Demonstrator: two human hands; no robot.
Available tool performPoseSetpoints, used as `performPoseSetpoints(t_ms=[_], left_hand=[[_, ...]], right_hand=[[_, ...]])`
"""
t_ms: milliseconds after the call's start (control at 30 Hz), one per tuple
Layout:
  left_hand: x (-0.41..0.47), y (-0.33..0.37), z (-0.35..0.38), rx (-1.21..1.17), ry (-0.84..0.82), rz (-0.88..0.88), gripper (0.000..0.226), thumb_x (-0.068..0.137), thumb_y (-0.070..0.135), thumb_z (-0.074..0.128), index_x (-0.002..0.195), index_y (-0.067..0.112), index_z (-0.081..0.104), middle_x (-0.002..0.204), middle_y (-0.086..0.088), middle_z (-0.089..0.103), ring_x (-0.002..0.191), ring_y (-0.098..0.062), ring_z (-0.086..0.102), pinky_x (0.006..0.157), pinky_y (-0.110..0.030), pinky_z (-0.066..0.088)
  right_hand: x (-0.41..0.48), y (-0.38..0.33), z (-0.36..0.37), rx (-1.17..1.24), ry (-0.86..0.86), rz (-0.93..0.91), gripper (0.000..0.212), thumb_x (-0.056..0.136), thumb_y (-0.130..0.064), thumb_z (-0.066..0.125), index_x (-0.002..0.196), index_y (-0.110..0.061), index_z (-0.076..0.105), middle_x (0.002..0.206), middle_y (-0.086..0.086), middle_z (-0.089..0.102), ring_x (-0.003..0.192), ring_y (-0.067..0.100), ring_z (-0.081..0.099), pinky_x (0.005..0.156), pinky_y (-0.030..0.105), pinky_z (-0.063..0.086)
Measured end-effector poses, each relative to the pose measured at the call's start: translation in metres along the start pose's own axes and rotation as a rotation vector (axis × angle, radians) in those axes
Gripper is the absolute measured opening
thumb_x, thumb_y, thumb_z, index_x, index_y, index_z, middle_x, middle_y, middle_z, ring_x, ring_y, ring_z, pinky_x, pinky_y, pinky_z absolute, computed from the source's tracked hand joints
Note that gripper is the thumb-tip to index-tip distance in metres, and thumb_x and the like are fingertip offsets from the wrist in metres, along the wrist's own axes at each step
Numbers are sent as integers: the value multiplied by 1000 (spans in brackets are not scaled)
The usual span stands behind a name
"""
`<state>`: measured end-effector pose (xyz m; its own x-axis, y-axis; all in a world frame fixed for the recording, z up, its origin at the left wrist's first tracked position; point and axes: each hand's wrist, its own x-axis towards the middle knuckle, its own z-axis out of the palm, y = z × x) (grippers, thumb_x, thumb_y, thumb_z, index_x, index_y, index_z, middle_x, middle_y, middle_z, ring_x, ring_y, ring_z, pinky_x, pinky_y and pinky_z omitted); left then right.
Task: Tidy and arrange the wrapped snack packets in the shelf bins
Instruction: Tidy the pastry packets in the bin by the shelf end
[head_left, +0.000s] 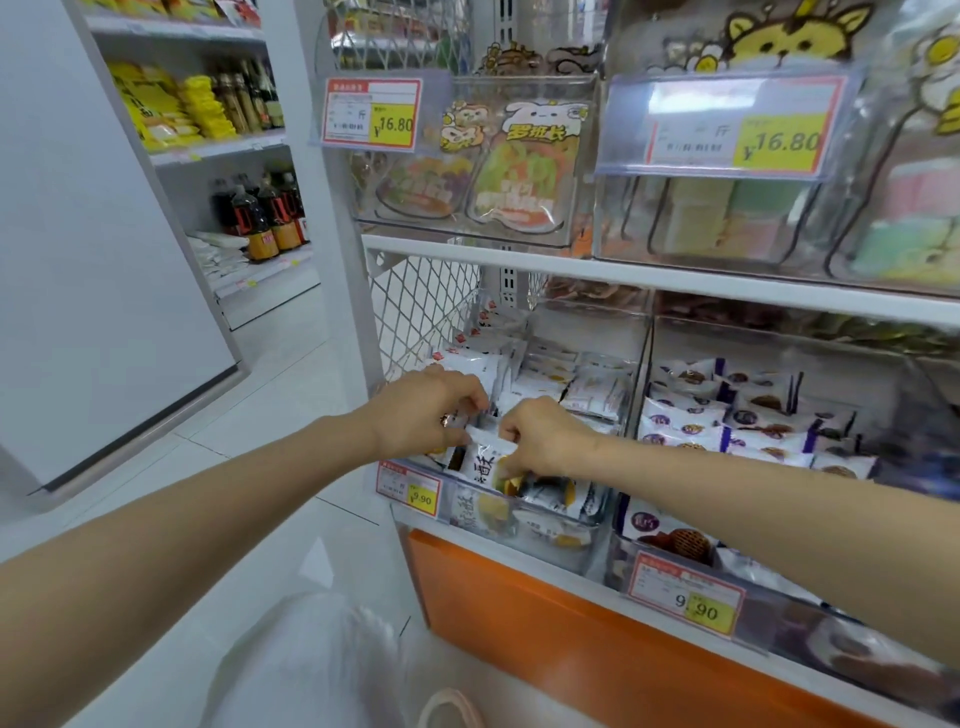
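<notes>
Both my hands reach into the left clear bin (550, 551) on the lower shelf, which holds several white wrapped snack packets (587, 397). My left hand (431, 415) curls its fingers round the top edge of upright white packets at the bin's front left. My right hand (545, 441) pinches a white packet with black lettering (483, 460), holding it upright at the bin's front. The neighbouring bin to the right holds several white and purple packets (727, 421).
Yellow price tags hang on the bin fronts (413, 488) (685, 597). The upper shelf carries clear bins of cartoon-printed bags (524, 166). An orange panel (545, 623) runs below the shelf. A translucent plastic bag (311, 665) lies on the floor by my legs. The aisle opens left.
</notes>
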<state>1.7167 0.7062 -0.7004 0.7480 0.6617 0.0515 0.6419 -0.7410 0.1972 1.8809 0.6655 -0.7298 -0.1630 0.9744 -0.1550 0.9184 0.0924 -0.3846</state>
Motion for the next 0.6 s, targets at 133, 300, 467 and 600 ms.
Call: performPoseSetpoints(t_ms=[133, 300, 467, 600], left_hand=[[9, 5, 13, 215, -62, 39, 27, 84, 33, 65, 110, 26, 61, 105, 7, 63, 106, -16, 47, 89, -29, 32], [14, 5, 23, 278, -119, 84, 24, 82, 37, 67, 103, 25, 64, 103, 8, 64, 105, -12, 47, 84, -27, 27], [20, 8, 31, 356, -154, 88, 19, 84, 36, 66, 95, 20, 64, 101, 4, 63, 102, -14, 52, 81, -25, 25], [27, 10, 32, 381, -175, 59, 18, 86, 34, 65, 96, 20, 65, 104, 1, 64, 102, -17, 54, 79, -25, 24]], right_hand=[[1, -2, -6, 47, -92, -24, 32, 75, -21, 79, 60, -12, 52, 58, -2, 38, 54, 11, 35, 48, 23, 27], [-9, 15, -48, -7, -75, -75, 15, 82, -13, 71, 96, -17, 70, 85, -7, 65, 69, -3, 57, 59, 13, 41], [-17, 29, -62, -159, -447, 21, 40, 77, -34, 76, 112, -20, 65, 90, -16, 57, 87, 5, 53, 75, 18, 38], [-14, 29, -55, -339, -527, 54, 54, 76, -35, 76, 125, -23, 58, 126, -7, 54, 118, 17, 48, 95, 27, 38]])
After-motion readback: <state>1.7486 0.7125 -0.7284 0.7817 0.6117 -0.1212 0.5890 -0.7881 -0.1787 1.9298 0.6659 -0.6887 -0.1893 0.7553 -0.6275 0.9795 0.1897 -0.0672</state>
